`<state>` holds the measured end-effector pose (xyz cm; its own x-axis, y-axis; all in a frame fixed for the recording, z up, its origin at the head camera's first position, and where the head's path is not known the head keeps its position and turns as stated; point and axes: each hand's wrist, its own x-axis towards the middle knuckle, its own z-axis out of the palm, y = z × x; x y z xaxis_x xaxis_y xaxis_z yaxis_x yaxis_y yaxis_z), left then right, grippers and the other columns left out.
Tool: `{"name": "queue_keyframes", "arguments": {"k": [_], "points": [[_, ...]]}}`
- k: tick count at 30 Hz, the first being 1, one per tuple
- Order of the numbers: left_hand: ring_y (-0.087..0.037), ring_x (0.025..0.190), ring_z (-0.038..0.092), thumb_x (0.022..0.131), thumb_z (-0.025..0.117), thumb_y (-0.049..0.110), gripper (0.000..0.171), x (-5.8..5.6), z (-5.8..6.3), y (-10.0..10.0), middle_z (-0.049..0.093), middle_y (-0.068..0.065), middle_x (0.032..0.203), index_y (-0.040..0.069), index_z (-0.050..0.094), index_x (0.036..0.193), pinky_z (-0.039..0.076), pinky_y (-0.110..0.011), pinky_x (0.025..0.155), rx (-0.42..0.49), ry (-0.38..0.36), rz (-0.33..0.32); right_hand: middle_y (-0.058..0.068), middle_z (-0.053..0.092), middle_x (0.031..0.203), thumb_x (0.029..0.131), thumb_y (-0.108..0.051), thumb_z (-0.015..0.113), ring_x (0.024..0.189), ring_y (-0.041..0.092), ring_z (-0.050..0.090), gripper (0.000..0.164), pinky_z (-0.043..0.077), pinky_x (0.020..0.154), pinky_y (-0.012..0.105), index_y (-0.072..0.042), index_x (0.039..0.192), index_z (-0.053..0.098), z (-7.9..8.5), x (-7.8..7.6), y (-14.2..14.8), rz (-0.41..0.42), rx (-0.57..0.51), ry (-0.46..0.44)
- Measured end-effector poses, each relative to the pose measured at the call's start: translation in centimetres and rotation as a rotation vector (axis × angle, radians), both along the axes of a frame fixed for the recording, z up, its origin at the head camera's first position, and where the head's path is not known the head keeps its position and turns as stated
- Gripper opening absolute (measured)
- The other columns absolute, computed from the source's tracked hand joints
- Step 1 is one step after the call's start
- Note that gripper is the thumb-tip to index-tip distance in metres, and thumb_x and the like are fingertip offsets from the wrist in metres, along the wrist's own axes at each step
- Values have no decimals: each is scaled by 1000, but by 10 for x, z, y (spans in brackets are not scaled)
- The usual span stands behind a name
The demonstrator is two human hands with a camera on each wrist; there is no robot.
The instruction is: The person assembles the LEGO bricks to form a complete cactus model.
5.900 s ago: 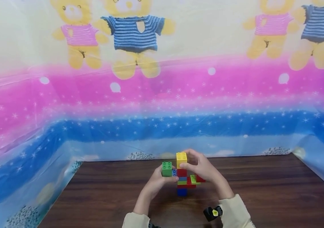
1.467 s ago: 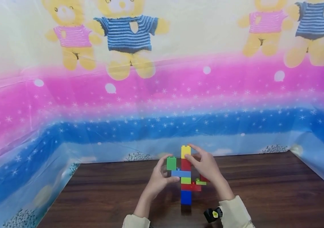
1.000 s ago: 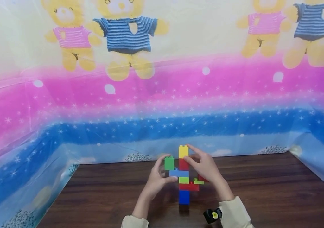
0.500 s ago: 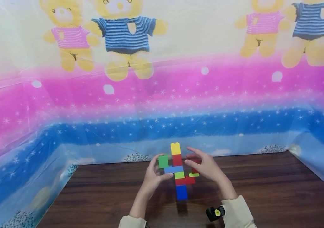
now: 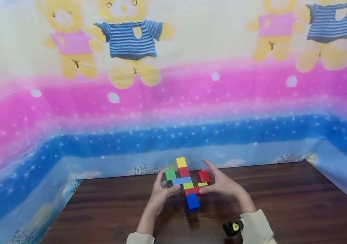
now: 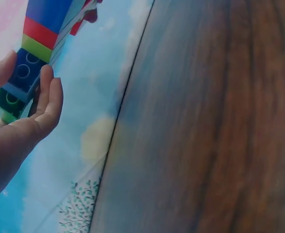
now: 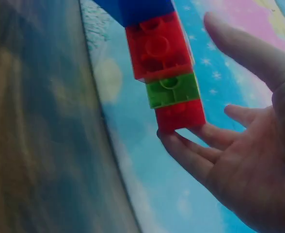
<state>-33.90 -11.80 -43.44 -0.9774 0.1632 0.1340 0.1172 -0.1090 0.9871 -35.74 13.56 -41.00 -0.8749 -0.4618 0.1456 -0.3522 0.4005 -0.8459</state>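
A figure of toy building bricks is held up over the table, its top leaning left. A yellow brick [image 5: 181,162] tops its column and a dark blue brick [image 5: 193,202] forms the foot. My left hand [image 5: 157,196] pinches the light blue brick [image 5: 180,181] of the left arm, near the green brick [image 5: 170,174] on its end. Beside the right arm, my right hand [image 5: 224,183] is spread. In the right wrist view its fingertips [image 7: 169,138] meet the end red brick [image 7: 181,115], while the thumb stands apart from the bricks.
A dark wooden table [image 5: 106,210] lies beneath the hands. Behind and at both sides hangs a cloth [image 5: 173,112] printed with bears, pink and blue bands. A black wrist device [image 5: 232,227] sits at the right sleeve.
My right hand has let go of the upper yellow and red bricks and moved down to the right arm. The figure has swung from upright to leaning left, still in my left hand.
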Motion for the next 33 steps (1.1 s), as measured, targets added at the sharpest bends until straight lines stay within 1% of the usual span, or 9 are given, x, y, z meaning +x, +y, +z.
{"name": "queue_keyframes", "arguments": {"k": [4, 8, 11, 13, 16, 19, 21, 28, 33], "points": [[-13, 93, 67, 91, 67, 10, 78, 1, -6, -2, 56, -19, 123, 10, 21, 153, 57, -38, 88, 2, -23, -26, 25, 32, 153, 75, -31, 83, 138, 44, 34, 110, 39, 105, 64, -11, 156, 12, -8, 3, -2, -7, 18, -42], [-13, 91, 67, 91, 66, 11, 76, 2, -7, -6, 57, -16, 121, 11, 22, 153, 57, -37, 88, 19, -15, -36, 24, 28, 155, 73, -25, 84, 140, 45, 30, 110, 34, 106, 67, -10, 155, 13, -10, 7, -8, -21, 17, -44], [-13, 90, 67, 92, 64, 10, 74, 2, -7, -8, 57, -14, 121, 12, 21, 153, 56, -37, 88, 33, -16, -46, 23, 27, 155, 73, -20, 85, 138, 43, 33, 108, 37, 106, 65, -10, 153, 14, -13, 8, -12, -26, 5, -29], [-13, 90, 67, 93, 64, 10, 74, 2, -6, -9, 57, -15, 122, 13, 21, 153, 56, -37, 89, 36, -17, -45, 23, 30, 152, 73, -19, 85, 134, 41, 38, 104, 40, 105, 62, -9, 151, 17, -16, 8, -15, -28, 4, -5], [-13, 91, 66, 93, 62, 10, 75, 2, -6, -8, 55, -18, 127, 15, 19, 154, 56, -38, 91, 47, -21, -53, 21, 41, 142, 73, -17, 84, 123, 34, 48, 95, 47, 100, 55, -7, 146, 24, -19, 8, -16, -50, 18, 34], [-14, 92, 66, 94, 62, 11, 77, 2, -7, -6, 52, -21, 132, 17, 16, 156, 55, -38, 93, 55, -27, -59, 18, 49, 132, 74, -16, 83, 114, 29, 53, 87, 50, 96, 50, -6, 142, 30, -20, 8, -15, -68, 24, 57], [-14, 92, 67, 94, 62, 12, 78, 2, -7, -3, 52, -22, 134, 19, 14, 156, 54, -39, 94, 62, -35, -55, 18, 51, 129, 74, -15, 82, 110, 28, 54, 84, 52, 94, 48, -5, 141, 32, -20, 8, -14, -69, 25, 64], [-14, 92, 68, 95, 60, 14, 82, 1, -7, 0, 46, -26, 141, 19, 7, 158, 53, -42, 97, 77, -53, -46, 17, 53, 128, 76, -18, 82, 109, 27, 54, 79, 52, 94, 48, -6, 139, 36, -20, 4, -11, -95, 53, 89], [-14, 93, 68, 95, 60, 14, 84, 0, -5, 3, 40, -27, 147, 17, 4, 158, 53, -43, 97, 75, -74, -42, 18, 53, 128, 75, -18, 82, 110, 28, 54, 79, 51, 95, 49, -5, 138, 36, -20, 2, -10, -87, 35, 90]]}}
